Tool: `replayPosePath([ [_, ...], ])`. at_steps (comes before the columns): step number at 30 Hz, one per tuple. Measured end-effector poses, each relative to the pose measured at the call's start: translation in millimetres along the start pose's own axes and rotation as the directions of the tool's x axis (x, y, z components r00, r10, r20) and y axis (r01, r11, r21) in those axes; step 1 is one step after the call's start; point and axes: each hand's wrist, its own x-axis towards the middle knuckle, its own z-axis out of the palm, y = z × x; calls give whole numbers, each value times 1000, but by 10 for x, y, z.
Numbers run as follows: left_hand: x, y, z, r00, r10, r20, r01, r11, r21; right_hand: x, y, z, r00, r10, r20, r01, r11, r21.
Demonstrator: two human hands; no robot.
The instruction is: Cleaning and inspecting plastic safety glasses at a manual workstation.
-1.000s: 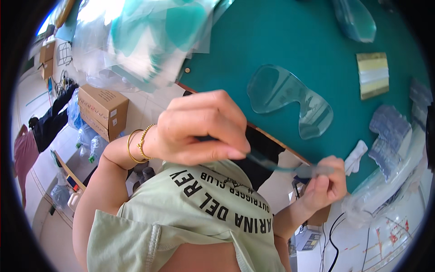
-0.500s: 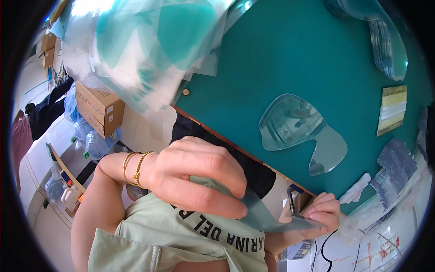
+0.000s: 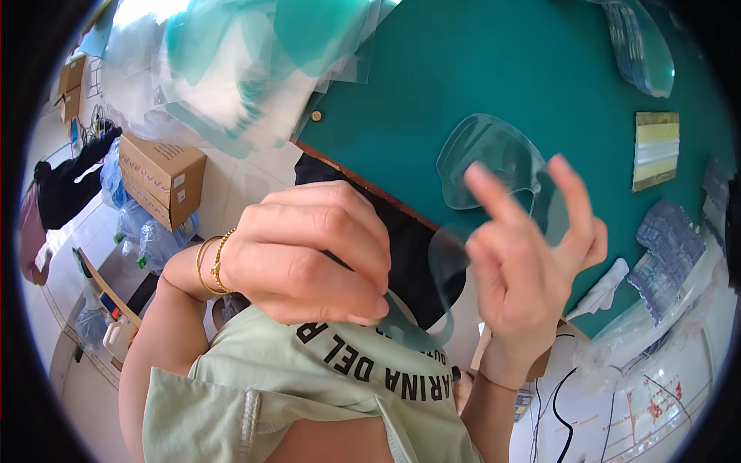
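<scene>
Green bench [image 3: 417,62] sits ahead, work held just off its near edge. Clear piece [image 3: 417,333] hangs in front of the shirt [image 3: 340,378], between the hands. Left hand [image 3: 309,255] pinches it, thumb against fingers, at one end. Right hand [image 3: 525,262] has fingers spread, nothing gripped that I can see; can't tell if its thumb brushes the piece. To handle it well, I'd grip by the rim only, pinch lightly so it doesn't crease or smear, bring the right hand back to support the free end before turning it, and stay off the bench edge. Goggle lens [image 3: 478,139] lies on the bench, partly behind the right fingers; lens stack [image 3: 641,54] is further right. Vs 0.5 s ago: right hand was on the far end of the piece; now it's let go and lifted toward the lens. Left pinch kept. Lens hasn't moved on the bench; view shifted slightly.
</scene>
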Motion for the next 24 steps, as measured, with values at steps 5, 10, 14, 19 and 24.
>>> replayPosePath([
  [5, 54, -10, 54, 1000, 30, 0, -30, 999, -12, -39, 125, -63, 969, 111, -218, -132, 988, -81],
  [10, 42, -29, 82, 998, 64, 9, -63, 998, -24, -240, 30, -50, 979, 128, -156, -109, 986, 126],
  [14, 36, -23, 56, 998, 46, 42, -43, 997, -64, -348, 61, -33, 954, 169, -248, -106, 963, 246],
  [19, -12, -32, -5, 985, -34, 168, 46, 997, -66, -492, 98, 36, 927, 264, -266, -176, 934, 312],
  [24, -42, -65, 13, 977, -51, 206, 78, 989, -125, -539, 102, 44, 914, 284, -290, -204, 939, 275],
])
